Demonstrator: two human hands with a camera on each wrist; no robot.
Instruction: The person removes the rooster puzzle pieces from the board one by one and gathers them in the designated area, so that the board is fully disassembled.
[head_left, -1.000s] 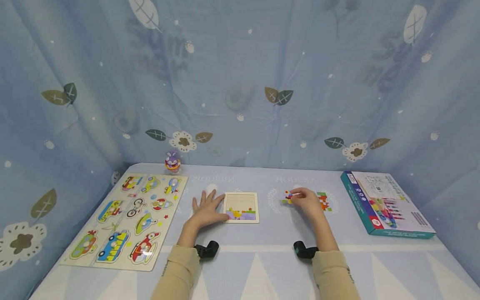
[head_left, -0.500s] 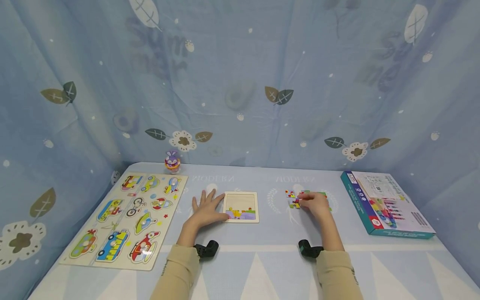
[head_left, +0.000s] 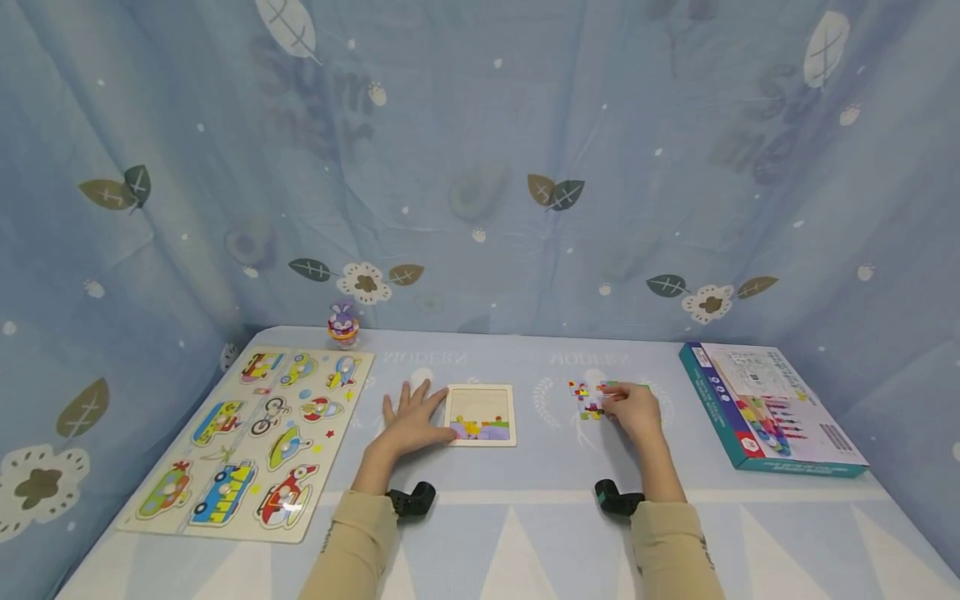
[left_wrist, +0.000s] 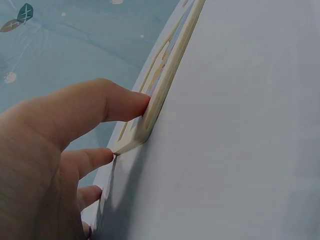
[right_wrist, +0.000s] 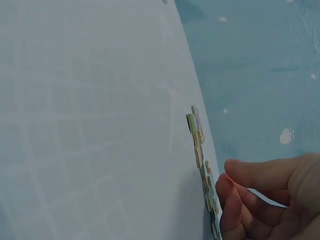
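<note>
My left hand (head_left: 411, 427) lies with spread fingers at the left side of a small wooden puzzle tray (head_left: 480, 402). In the left wrist view, its thumb presses on the rim of the tray (left_wrist: 165, 90), and another fingertip touches the corner. Colourful puzzle pieces fill the tray's lower part. To the right, my right hand (head_left: 633, 410) is over loose puzzle pieces (head_left: 591, 408), covering some of them. Seen from the right wrist, its thumb and curled fingers (right_wrist: 227, 192) come close together beside the pieces (right_wrist: 199, 155); whether a piece is between them is hidden.
A large wooden vehicle puzzle board (head_left: 251, 442) lies at the left. Behind it stands a small purple rabbit toy (head_left: 343, 325). A flat teal-edged box (head_left: 776, 408) lies at the far right. Patterned blue curtain (head_left: 480, 208) hangs behind the table.
My right hand has moved right across the loose pieces, uncovering those at the left and covering the orange ones; over the last half second it is nearly still. My left hand stays on the tray.
</note>
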